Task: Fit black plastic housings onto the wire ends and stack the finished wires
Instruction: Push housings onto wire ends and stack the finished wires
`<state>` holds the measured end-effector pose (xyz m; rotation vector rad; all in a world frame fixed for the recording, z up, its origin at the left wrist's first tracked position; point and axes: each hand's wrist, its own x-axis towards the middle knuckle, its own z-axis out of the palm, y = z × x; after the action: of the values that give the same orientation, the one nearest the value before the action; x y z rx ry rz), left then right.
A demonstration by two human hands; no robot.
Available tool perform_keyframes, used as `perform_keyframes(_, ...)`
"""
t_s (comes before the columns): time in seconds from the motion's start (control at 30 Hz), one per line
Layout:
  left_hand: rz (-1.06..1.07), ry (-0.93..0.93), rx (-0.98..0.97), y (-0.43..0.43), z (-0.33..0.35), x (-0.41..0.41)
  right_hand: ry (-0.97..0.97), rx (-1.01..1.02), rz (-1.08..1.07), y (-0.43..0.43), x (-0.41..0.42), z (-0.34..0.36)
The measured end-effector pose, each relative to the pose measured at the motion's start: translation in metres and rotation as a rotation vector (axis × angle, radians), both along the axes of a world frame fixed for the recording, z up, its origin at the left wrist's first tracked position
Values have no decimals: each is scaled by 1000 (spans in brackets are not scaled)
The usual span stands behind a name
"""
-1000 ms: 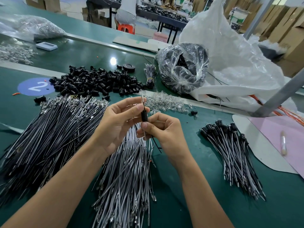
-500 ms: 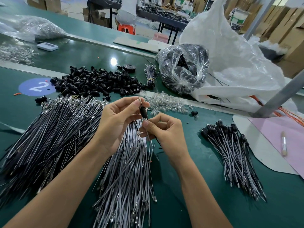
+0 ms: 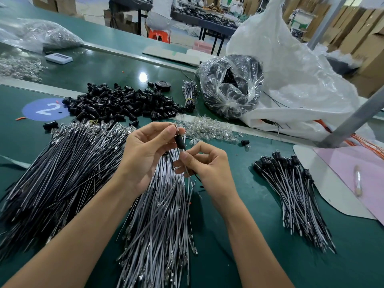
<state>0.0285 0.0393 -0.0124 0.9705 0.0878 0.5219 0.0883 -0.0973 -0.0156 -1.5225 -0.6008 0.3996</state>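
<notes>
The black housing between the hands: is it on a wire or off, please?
On: the wire shows above and below the housing. Whether it is fully seated, cannot tell.
</notes>
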Motion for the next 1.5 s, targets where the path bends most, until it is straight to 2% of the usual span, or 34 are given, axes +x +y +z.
perform_keyframes(0.6, -27, 7, -38, 2, -2, 0, -33, 4, 53, 2, -1, 1)
perform_keyframes(1.5, 36, -3, 98, -1, 2, -2, -33, -31, 33, 0, 0, 2)
